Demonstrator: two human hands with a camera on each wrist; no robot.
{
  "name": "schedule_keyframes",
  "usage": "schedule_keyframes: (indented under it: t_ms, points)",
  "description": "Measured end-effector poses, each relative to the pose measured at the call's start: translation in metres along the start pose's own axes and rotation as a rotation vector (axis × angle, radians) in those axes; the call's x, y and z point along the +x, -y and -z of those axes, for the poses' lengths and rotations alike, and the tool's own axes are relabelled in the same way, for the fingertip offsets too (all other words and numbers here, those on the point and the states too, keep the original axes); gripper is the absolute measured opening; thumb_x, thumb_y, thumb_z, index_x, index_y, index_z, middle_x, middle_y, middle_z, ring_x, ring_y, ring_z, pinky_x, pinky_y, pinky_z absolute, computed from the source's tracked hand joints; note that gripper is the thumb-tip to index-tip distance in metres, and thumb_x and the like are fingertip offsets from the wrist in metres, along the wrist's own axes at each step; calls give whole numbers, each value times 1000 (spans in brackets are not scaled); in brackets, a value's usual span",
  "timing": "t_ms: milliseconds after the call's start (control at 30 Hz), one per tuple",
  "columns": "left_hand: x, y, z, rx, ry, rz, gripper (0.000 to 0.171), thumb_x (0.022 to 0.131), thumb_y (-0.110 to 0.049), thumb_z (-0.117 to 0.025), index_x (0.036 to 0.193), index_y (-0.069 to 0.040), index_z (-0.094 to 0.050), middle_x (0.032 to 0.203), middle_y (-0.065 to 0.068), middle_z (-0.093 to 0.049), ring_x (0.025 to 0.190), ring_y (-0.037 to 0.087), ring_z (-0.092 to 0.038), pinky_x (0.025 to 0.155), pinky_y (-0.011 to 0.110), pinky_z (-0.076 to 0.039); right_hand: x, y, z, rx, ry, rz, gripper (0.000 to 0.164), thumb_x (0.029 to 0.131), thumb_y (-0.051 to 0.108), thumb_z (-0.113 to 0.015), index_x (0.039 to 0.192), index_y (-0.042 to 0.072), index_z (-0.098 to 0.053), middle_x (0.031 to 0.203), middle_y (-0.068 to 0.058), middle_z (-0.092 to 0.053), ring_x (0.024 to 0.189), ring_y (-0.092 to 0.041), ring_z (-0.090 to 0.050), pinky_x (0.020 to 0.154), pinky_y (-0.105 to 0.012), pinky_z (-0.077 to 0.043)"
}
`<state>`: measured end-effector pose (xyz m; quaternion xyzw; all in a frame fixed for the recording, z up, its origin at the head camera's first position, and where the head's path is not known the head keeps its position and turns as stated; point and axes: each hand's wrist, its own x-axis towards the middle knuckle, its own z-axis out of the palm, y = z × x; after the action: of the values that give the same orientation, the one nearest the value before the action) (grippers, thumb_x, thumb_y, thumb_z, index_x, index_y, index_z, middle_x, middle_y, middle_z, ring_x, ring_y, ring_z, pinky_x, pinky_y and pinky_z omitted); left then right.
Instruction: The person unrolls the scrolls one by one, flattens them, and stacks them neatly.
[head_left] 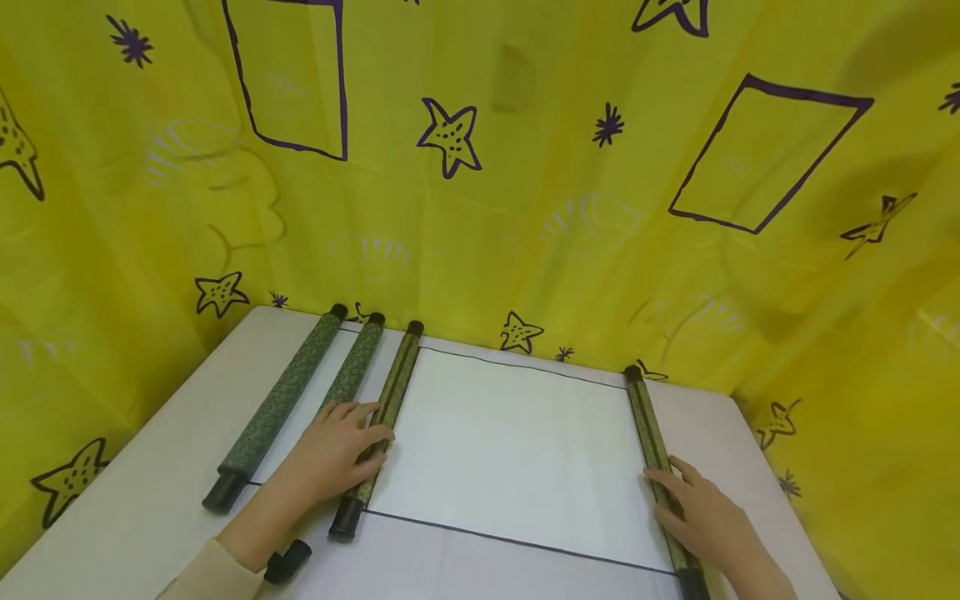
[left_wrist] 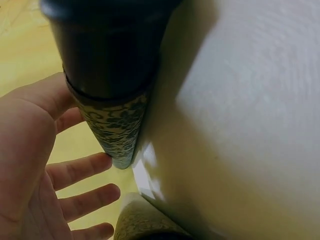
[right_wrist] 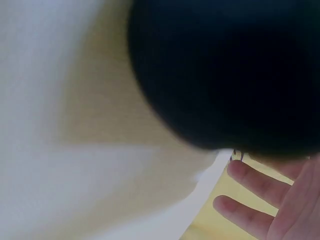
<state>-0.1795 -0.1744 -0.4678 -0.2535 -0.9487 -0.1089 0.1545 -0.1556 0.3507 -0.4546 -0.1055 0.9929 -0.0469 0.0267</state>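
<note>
A scroll lies on the table with its white sheet spread between two patterned green-gold rollers with black end caps. Across the left roller rests my left hand, its fingers spread and nearly straight. The left wrist view shows this roller's black cap close up, with the fingertips beside the patterned part. My right hand touches the right roller, fingertips lying over it. In the right wrist view a dark end cap hides much of that hand, whose visible fingers are extended.
A second scroll, with a thick green roller and a thinner one, lies to the left, partly behind my left hand. Near my left sleeve is a small black object. A yellow curtain with drawn stars borders the white table.
</note>
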Motion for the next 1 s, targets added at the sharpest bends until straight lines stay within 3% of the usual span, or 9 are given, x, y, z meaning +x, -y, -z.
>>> schedule_keyframes:
  t_ms: [200, 400, 500, 633, 733, 833, 1000]
  points:
    - [-3, 6, 0, -6, 27, 11, 21, 90, -32, -72, 110, -28, -75, 134, 16, -61, 122, 44, -54, 103, 64, -38, 0, -1, 0, -3, 16, -31, 44, 91, 21, -65, 134, 14, -63, 142, -36, -44, 113, -54, -56, 75, -58, -53]
    - [-8, 11, 1, -14, 26, 6, 24, 88, -39, -75, 110, -29, -71, 133, 15, -61, 123, 43, -53, 104, 63, -38, -1, -5, 0, -7, 64, -66, 56, 89, 42, -72, 138, 17, -59, 143, -35, -43, 116, -56, -53, 83, -68, -48]
    - [-9, 13, 2, -4, 6, 3, 21, 87, -34, -76, 107, -30, -72, 132, 15, -62, 123, 43, -52, 102, 65, -39, -3, -7, -1, 1, 60, -67, 56, 89, 34, -72, 140, 18, -56, 142, -36, -43, 114, -55, -55, 79, -66, -50]
    - [-10, 13, 4, -3, 4, 11, 16, 88, -30, -75, 104, -30, -72, 133, 15, -61, 125, 45, -51, 103, 67, -38, -7, -12, -3, 29, 46, -81, 48, 93, 19, -62, 141, 17, -55, 143, -38, -41, 109, -54, -58, 67, -56, -53]
    - [-11, 14, 5, -8, 17, 20, 16, 89, -28, -74, 104, -30, -73, 133, 15, -61, 126, 46, -50, 104, 68, -37, -8, -15, -3, 46, 53, -86, 44, 95, 14, -54, 140, 14, -57, 144, -38, -39, 110, -55, -57, 67, -55, -52]
    - [-11, 13, 6, -10, 20, 20, 17, 89, -27, -74, 106, -30, -73, 133, 15, -61, 127, 46, -50, 104, 68, -36, -9, -17, -1, 52, 63, -78, 42, 96, 13, -53, 138, 10, -58, 143, -39, -39, 113, -58, -54, 75, -62, -51]
    - [-11, 13, 7, -11, 37, 24, 26, 89, -36, -74, 115, -30, -72, 134, 15, -61, 128, 46, -49, 104, 69, -35, -9, -15, 1, 54, 102, -78, 45, 99, 29, -59, 140, 12, -57, 144, -43, -35, 113, -61, -52, 76, -68, -48]
